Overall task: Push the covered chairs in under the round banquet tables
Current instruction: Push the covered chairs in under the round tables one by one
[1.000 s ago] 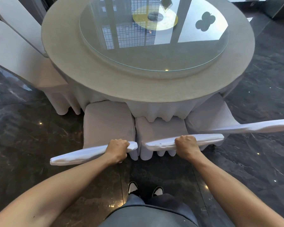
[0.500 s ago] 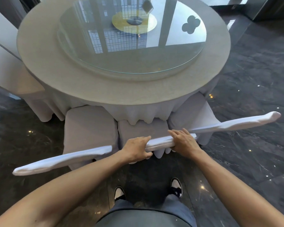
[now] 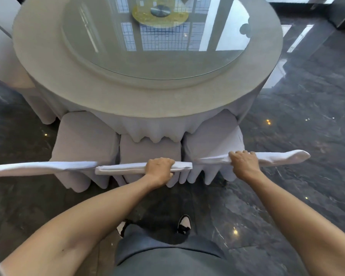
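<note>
Three white-covered chairs stand side by side at the near edge of a round banquet table [image 3: 54, 62] draped in a pale cloth. My left hand [image 3: 160, 169] grips the top of the middle chair's back [image 3: 124, 169]. My right hand [image 3: 244, 163] grips the top of the right chair's back [image 3: 281, 157]. The left chair [image 3: 86, 136] is untouched, its backrest top stretching towards the left edge. The front parts of all three seats sit under the tablecloth's hanging folds.
A glass turntable [image 3: 157, 62] with a yellow centre lies on the table. Another covered chair [image 3: 0, 56] stands at the far left. Dark polished stone floor [image 3: 307, 116] surrounds the table. My shoes [image 3: 184, 224] are close behind the middle chair.
I have stepped to the right. My left hand left the left chair and now holds the middle one; my right hand moved from the middle chair to the right one.
</note>
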